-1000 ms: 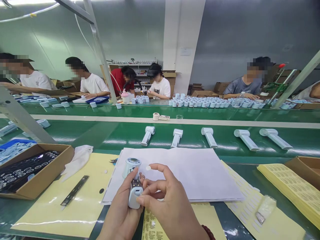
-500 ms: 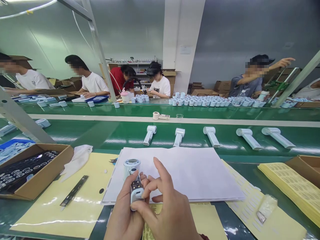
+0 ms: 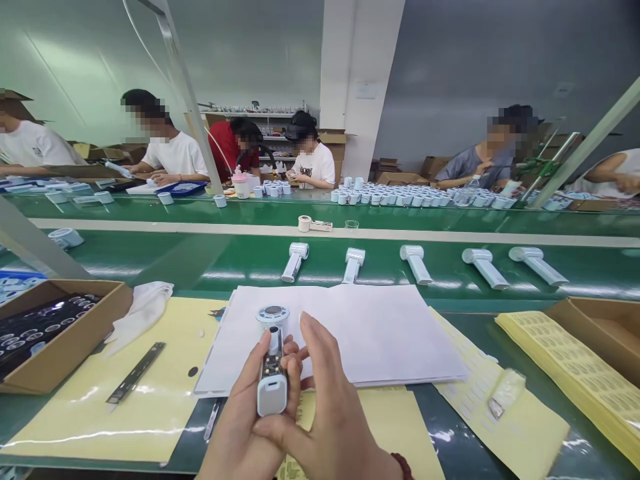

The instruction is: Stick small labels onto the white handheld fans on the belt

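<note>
A light-blue handheld fan (image 3: 273, 397) points away from me, its grey end cap with a small slot facing me. Its handle's upper side is dark, with small bright squares like a circuit board. My left hand (image 3: 245, 413) wraps around the handle, thumb along its left side. My right hand (image 3: 335, 413) is at the handle's right side, bent fingers against it and thumb by the lower end; its index finger points up, off the fan. The round head rests over a stack of white paper (image 3: 380, 333). Part of the grip is hidden by the fingers.
Several light-blue fans (image 3: 415, 263) lie on the green belt (image 3: 225, 260) ahead. At left are an open carton (image 3: 107, 320) of black parts, a white cloth (image 3: 143, 310) and a dark strip (image 3: 135, 373). Yellow label sheets (image 3: 565, 360) lie right. Co-workers sit across the belt.
The fan has turned more upright in view, its end cap now facing me. My right thumb and fingers have loosened from the end and spread somewhat. The view has shifted slightly.
</note>
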The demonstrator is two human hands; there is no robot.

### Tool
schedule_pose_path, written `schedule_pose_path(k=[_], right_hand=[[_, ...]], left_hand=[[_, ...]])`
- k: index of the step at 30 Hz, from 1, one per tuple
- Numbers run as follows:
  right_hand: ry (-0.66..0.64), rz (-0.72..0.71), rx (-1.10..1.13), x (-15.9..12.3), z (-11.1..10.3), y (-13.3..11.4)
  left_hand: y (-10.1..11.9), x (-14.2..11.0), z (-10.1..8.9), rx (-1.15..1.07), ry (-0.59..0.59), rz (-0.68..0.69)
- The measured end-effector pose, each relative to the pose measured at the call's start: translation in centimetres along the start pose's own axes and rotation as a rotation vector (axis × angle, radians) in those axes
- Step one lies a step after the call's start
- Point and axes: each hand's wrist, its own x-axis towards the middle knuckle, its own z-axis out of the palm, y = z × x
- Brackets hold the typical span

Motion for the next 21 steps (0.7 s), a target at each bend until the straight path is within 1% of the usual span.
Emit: schedule_pose_path(k=[2, 4, 5, 7, 9, 10, 12, 13, 16, 17, 18, 19, 21], right_hand=[[-0.003, 0.060, 0.096, -0.9, -0.8, 0.6], [0.013, 0.171, 0.160, -2.0, -1.9, 1.3], [0.019, 0.230, 0.156, -2.7, -2.4, 1.7], [0.002, 0.344, 0.103, -4.0, -3.0, 2.6], [-0.021, 0.441, 0.043, -5.1, -3.0, 3.7], [-0.038, 0.469, 0.015, -5.6, -2.7, 4.2], [-0.054, 0.459, -0.072, -6.3, -2.1, 5.1], [-0.055, 0.415, -0.137, -6.6, -1.7, 5.4], [-0.045, 0.220, -0.353, -6.9, -1.1, 5.8], [-0.052, 0.181, -0.378, -6.8, -1.2, 5.8], [-0.068, 0.182, -0.352, -6.8, -1.3, 5.8], [-0.085, 0.223, -0.276, -6.6, -1.6, 5.8], [-0.106, 0.362, -0.042, -6.2, -2.3, 5.6]], left_hand=[[0.4, 0.3, -0.5, 0.087, 0.001, 0.030], [0.9, 0.5, -1.2, 0.253, -0.011, 0.109], [1.2, 0.6, -1.8, 0.358, -0.042, 0.159], [1.5, 0.7, -3.0, 0.566, -0.140, 0.232], [1.5, 0.9, -4.3, 0.726, -0.227, 0.224], [1.4, 1.0, -5.0, 0.787, -0.245, 0.206], [0.9, 1.4, -6.2, 0.881, -0.248, 0.188], [0.5, 1.7, -6.7, 0.911, -0.242, 0.186], [-0.3, 2.2, -7.7, 0.961, -0.205, 0.212], [-0.4, 2.3, -7.9, 0.968, -0.197, 0.221], [-0.5, 2.3, -8.0, 0.974, -0.194, 0.229], [-0.5, 2.3, -8.0, 0.983, -0.197, 0.236], [-0.3, 2.2, -7.7, 0.984, -0.210, 0.230]])
